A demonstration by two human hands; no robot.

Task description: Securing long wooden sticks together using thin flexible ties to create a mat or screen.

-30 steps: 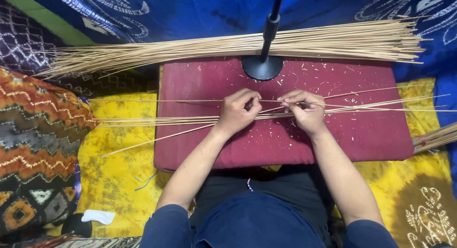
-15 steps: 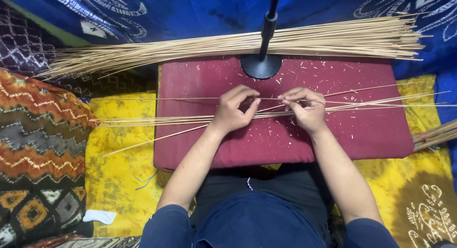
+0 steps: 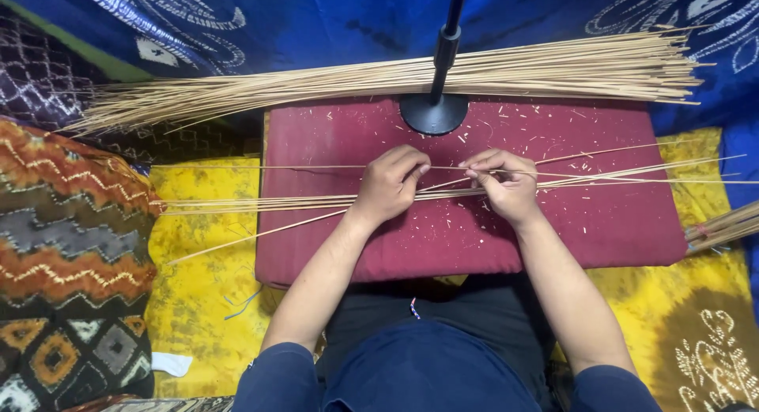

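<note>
My left hand point(image 3: 391, 183) and my right hand point(image 3: 506, 187) rest side by side on a dark red cushion point(image 3: 617, 222), both curled around thin pale sticks point(image 3: 261, 201) that run left to right across it. Each hand pinches a slim stick between thumb and fingers. The sticks fan out to the right past my right hand and reach left over the yellow cloth point(image 3: 202, 285). One loose stick point(image 3: 253, 236) slants down to the left. Small pale shavings dot the cushion.
A thick bundle of long sticks point(image 3: 395, 84) lies across the far edge of the cushion. A black stand with a round base point(image 3: 433, 113) rises from the cushion's far side. A patterned pillow point(image 3: 67, 246) sits at left; more sticks point(image 3: 723, 230) poke in at right.
The hands have shifted slightly on the sticks, and the fingers have regripped; the sticks stay in about the same place.
</note>
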